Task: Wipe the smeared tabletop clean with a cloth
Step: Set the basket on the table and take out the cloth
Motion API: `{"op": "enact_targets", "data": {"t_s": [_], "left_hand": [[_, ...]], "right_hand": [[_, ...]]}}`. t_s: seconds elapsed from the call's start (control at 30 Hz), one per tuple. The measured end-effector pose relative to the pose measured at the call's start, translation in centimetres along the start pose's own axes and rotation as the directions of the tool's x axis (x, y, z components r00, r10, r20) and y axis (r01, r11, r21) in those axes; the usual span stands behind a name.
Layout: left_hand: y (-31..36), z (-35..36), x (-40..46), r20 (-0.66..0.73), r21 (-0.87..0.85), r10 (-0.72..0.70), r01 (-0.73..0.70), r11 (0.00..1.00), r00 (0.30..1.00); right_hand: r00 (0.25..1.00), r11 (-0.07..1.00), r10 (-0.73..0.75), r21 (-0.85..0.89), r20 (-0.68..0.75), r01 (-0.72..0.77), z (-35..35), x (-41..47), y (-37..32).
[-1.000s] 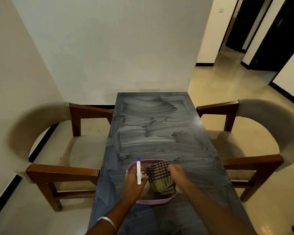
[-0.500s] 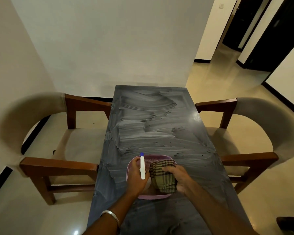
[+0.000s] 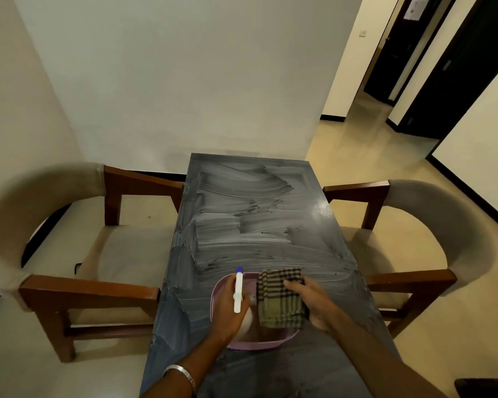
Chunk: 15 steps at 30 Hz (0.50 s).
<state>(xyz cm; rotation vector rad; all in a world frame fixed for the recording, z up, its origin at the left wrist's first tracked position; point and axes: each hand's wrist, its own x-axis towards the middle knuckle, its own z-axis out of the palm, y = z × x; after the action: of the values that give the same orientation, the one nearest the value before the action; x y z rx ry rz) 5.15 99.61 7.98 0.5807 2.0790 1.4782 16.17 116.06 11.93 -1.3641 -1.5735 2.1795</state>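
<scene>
A dark grey tabletop (image 3: 259,214) stretches away from me, covered in white smeared streaks. Near its front stands a pink plastic basket (image 3: 270,344). My right hand (image 3: 314,303) grips a folded green and brown checked cloth (image 3: 279,300) and holds it over the basket's right side. My left hand (image 3: 230,311) grips a white spray bottle (image 3: 238,290) with a blue tip, inside the basket's left side. The bottle's round body is mostly hidden by my palm.
A wooden armchair with beige cushions (image 3: 98,254) stands at the table's left, another armchair (image 3: 408,239) at its right. A plain wall closes off the table's far end. An open hallway with dark doors (image 3: 431,61) lies far right.
My right hand has raised the checked cloth up out of the basket and slightly right. My left hand keeps its hold on the spray bottle. The camera has tilted a little.
</scene>
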Motion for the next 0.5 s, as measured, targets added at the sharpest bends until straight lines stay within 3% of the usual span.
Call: {"op": "enact_targets", "data": {"t_s": [0.13, 0.23, 0.37, 0.5], "left_hand": [[1.3, -0.2, 0.2, -0.016, 0.009, 0.06, -0.06, 0.998, 0.998], [3.1, -0.4, 0.3, -0.033, 0.003, 0.131, -0.131, 0.991, 0.991], [5.9, -0.5, 0.7, -0.066, -0.034, 0.162, -0.165, 0.986, 0.985], [8.9, -1.0, 0.8, -0.104, -0.091, 0.194, -0.203, 0.975, 0.976]], "right_hand": [[0.999, 0.989, 0.029, 0.148, -0.044, -0.022, -0.4, -0.4, -1.5], [0.998, 0.963, 0.034, 0.267, 0.05, -0.046, -0.8, -1.1, -2.9], [0.983, 0.918, -0.109, 0.394, 0.149, 0.042, -1.2, -1.3, -4.6], [0.972, 0.914, -0.168, 0.395, 0.165, 0.092, -0.6, -1.0, -7.3]]}}
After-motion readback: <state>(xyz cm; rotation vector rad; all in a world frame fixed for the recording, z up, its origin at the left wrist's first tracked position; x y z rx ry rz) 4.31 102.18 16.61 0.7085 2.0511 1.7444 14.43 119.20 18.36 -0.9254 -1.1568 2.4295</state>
